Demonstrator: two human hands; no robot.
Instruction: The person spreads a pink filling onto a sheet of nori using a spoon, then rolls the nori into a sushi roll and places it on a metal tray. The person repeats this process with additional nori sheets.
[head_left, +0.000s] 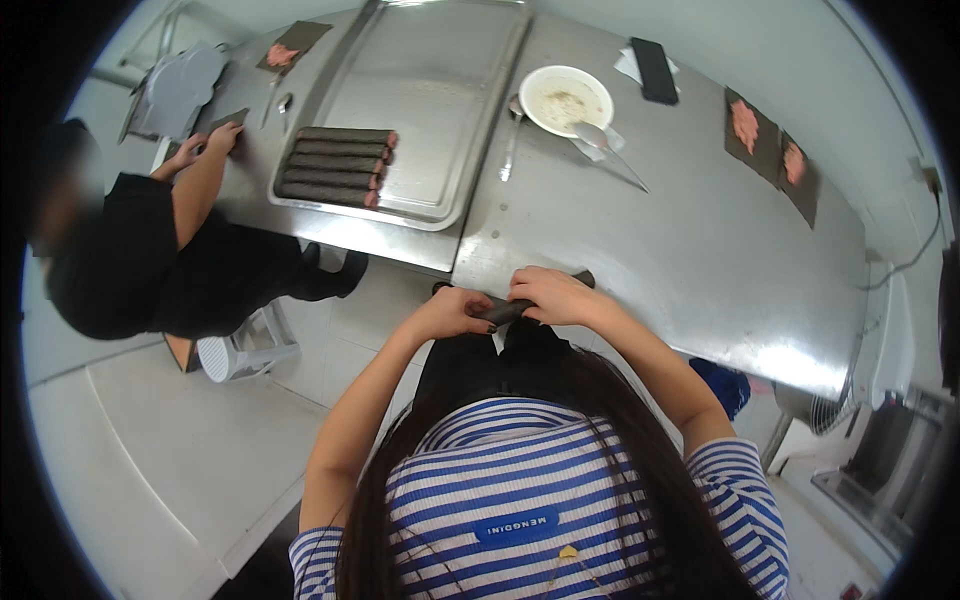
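Observation:
At the table's near edge I hold a dark seaweed roll (508, 311) that slants up toward the right. My left hand (452, 313) is closed on its left end, with thumb and fingers pinched round it. My right hand (553, 296) wraps over its right part, and the far end sticks out past the fingers. Something small and white hangs just below the roll. On the metal tray (450, 190) to the left, several finished seaweed rolls (335, 165) lie side by side, pink filling showing at their right ends.
Beyond my hands stand a white bowl (566, 90), a spoon (508, 150) and a phone (653, 72). Seaweed sheets with pink paste (745, 125) lie at the right. At the left a co-worker (130, 250) handles another sheet; a white stool (247, 345) is below.

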